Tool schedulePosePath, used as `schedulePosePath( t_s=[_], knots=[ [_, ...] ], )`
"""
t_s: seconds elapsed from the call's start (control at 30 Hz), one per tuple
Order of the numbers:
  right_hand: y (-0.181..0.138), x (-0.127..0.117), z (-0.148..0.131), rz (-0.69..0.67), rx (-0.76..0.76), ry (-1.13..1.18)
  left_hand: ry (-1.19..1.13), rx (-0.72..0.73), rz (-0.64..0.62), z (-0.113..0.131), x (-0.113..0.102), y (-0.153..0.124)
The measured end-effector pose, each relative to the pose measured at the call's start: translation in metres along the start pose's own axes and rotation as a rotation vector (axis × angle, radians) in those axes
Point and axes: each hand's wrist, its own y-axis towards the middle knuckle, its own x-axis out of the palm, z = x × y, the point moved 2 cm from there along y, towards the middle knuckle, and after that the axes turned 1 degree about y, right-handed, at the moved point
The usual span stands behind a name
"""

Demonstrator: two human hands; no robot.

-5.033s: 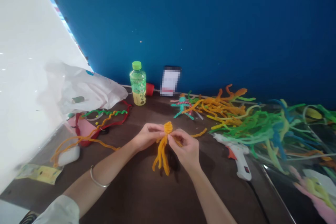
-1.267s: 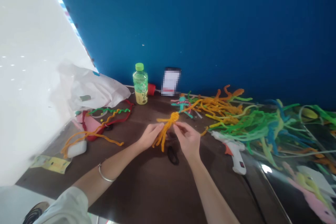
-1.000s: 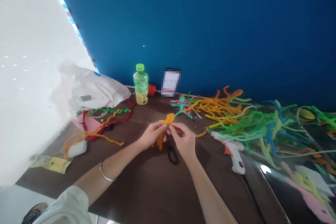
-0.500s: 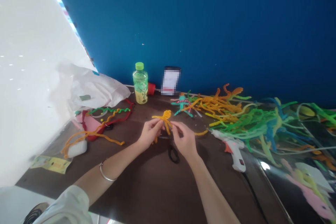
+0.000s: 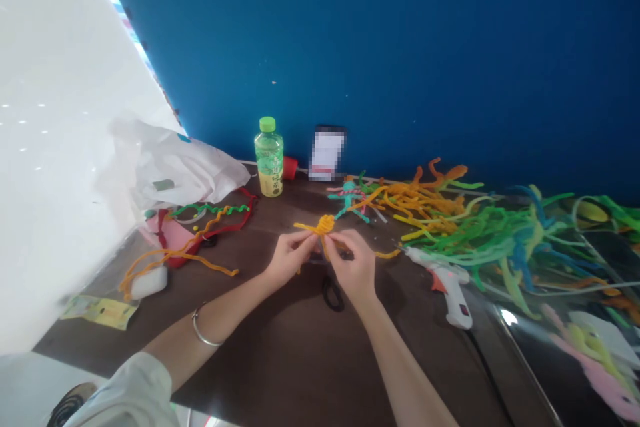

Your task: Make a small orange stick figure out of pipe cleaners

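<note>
Between my two hands is a yellow-orange pipe-cleaner figure (image 5: 327,223) with a coiled round top and thin strands sticking out. My left hand (image 5: 290,257) pinches it from the left, one strand running out above the thumb. From the right, my right hand (image 5: 353,263) pinches it just below the coil, thumb and forefinger close to the left fingertips. The fingers hide the lower part of the figure. Black-handled scissors (image 5: 332,293) lie on the table beneath my hands, their blades mostly covered.
A white glue gun (image 5: 453,293) lies right of my hands, before a heap of green pipe cleaners (image 5: 465,230) and orange ones (image 5: 420,193). Behind stand a green-capped bottle (image 5: 270,160), a phone (image 5: 327,153) and a turquoise pipe-cleaner figure (image 5: 349,195). A plastic bag (image 5: 195,167) sits left.
My right hand has closed in toward the left one, and their fingertips now nearly meet below the coil. The figure has shifted slightly right, and fewer of its strands show.
</note>
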Motion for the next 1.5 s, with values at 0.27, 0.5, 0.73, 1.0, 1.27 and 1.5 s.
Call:
schedulePosePath(
  t_s=[0.27,0.5,0.73,1.0,1.27,1.5],
  knots=[
    [0.0,-0.002,-0.001,-0.047,0.011,0.035,-0.091,-0.052,-0.022,0.0,0.0,0.0],
    [0.002,-0.003,-0.004,-0.068,0.012,0.022,-0.379,-0.176,-0.11,-0.002,0.002,0.001],
    [0.0,0.003,-0.002,-0.123,0.133,0.115,-0.502,-0.26,-0.058,-0.002,0.003,0.003],
    [-0.002,0.008,-0.001,-0.13,0.285,0.268,-0.432,-0.222,0.023,-0.003,0.001,0.004],
    [0.004,-0.003,-0.011,-0.223,0.212,0.18,-0.483,-0.249,-0.057,-0.003,-0.002,0.003],
    [0.007,-0.013,-0.006,-0.298,0.171,0.088,-0.275,-0.22,-0.049,-0.003,-0.004,0.005]
  ],
)
